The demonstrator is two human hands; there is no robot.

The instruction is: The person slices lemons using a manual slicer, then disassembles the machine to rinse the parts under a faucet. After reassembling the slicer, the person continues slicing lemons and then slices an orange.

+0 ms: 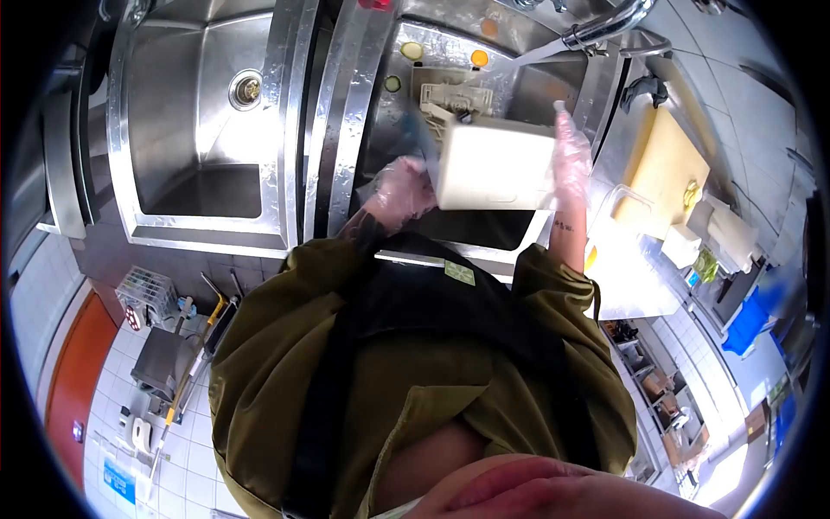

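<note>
no text, brand or number can be read. the blue sign (119, 481) against the white tiles (177, 467) carries pale marks too small to make out. the pale green patch (460, 272) on the black apron (406, 298) and the dark marks (564, 227) on the right forearm (567, 246) are also illegible.

Open room over left basin (164, 112); faucet (609, 26) and white container (495, 169) above right basin (540, 95)

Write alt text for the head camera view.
A person's right hand holds a white box over a sink, left hand at its other end, both in clear gloves. Beyond it, water runs from a tap and round slices lie in the sink.
</note>
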